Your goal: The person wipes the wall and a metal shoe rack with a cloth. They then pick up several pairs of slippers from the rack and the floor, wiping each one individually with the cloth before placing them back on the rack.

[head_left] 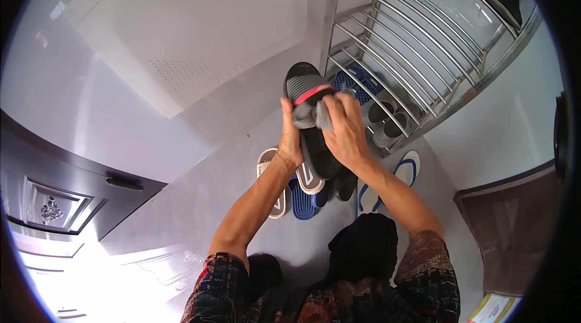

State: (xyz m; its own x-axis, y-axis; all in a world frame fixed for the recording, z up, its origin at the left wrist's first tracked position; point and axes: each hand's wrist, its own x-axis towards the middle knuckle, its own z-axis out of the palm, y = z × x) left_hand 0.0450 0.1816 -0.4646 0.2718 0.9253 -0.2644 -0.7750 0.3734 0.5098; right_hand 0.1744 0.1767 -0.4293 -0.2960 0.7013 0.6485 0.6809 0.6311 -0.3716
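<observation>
Slipper propped in the left hand, cloth bunched in the right

The black slipper (319,152) is held up above the floor, between the two hands. The left hand (291,135) has its thumb laid along the near side edge; its other fingers are mostly hidden behind the slipper, so their exact curl cannot be told, but the hand appears closed around it. That side grip leaves the top of the strap and its red band (313,94) uncovered just beyond the thumb tip, and probably braces the slipper against pressure from the other side.

The right hand (347,132) has its fingers bent and drawn together over a crumpled grey cloth (304,117), part of which spills out to the left of the fingertips. They lie at the strap, likely bunched so that the cloth stays firm under them.

Below the fingers, on the floor, are white-edged slippers (310,181), a blue slipper (302,202) and, to the right, flip-flops (408,168). Beyond the right fingertips stands a metal rack (331,14), with blue slippers (366,87) and grey shoes (390,132) at its foot, perhaps tucked there to keep the floor nearer the person free for standing.
</observation>
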